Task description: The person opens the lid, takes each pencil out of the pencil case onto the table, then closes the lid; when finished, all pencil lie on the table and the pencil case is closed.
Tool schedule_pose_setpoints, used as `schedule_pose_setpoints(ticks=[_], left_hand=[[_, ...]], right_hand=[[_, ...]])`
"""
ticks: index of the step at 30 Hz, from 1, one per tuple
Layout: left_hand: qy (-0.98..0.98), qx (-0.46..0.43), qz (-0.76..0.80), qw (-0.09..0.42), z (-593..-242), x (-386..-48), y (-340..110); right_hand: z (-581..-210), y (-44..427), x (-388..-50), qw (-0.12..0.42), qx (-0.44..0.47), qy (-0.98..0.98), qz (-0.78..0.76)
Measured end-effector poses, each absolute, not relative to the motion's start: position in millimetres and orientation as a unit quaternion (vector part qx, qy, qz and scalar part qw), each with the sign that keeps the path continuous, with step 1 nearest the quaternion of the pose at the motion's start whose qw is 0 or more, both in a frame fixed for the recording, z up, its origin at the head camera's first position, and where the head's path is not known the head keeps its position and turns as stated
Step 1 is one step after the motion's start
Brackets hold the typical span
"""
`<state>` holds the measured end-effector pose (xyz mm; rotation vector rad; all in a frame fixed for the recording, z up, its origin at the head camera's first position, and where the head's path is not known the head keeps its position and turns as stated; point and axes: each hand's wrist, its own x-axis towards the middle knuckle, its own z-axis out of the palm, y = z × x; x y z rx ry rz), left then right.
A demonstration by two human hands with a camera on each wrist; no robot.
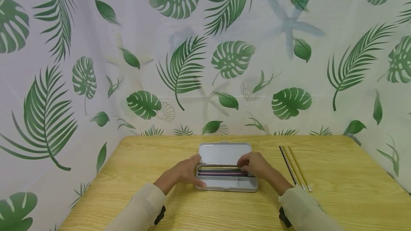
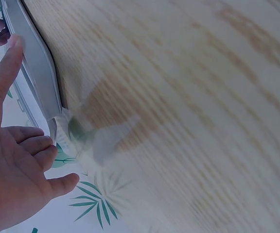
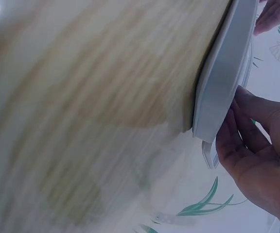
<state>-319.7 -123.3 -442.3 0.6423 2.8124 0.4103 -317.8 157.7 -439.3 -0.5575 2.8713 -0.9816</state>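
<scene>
Fingers point(image 3: 232, 148) of the right hand point(image 1: 255, 163) bend over the right end of the case point(image 1: 219, 182); whether they pinch anything, I cannot tell. The left hand point(image 1: 185, 171), spread wide, touches the case's left end, thumb on the front rim. Pencils point(image 1: 221, 172) lie in the rear compartment, and the lid point(image 1: 224, 153) is folded back behind. Right of the case, a black pencil point(image 1: 288, 165) and two yellow pencils point(image 1: 299, 168) lie on the table point(image 1: 221, 211).
</scene>
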Motion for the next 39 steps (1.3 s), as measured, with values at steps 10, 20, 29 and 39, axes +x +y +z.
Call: schedule_pose_setpoints(ticks=[10,20,29,39], left_hand=[[0.958,0.218,0.141,0.118,-442.8,-317.4,-122.4],[0.96,0.211,0.141,0.117,-441.1,-313.7,-121.1],[0.96,0.217,0.135,0.115,-439.5,-315.1,-121.0],[0.96,0.214,0.133,0.12,-436.7,-318.1,-121.6]], right_hand=[[-449.8,151.1,-316.7,0.028,-0.188,0.939,-0.286],[-448.9,148.5,-312.0,0.026,-0.18,0.946,-0.27],[-438.5,173.4,-304.7,-0.015,-0.214,0.916,-0.34],[-431.0,223.9,-299.4,-0.014,-0.204,0.884,-0.421]])
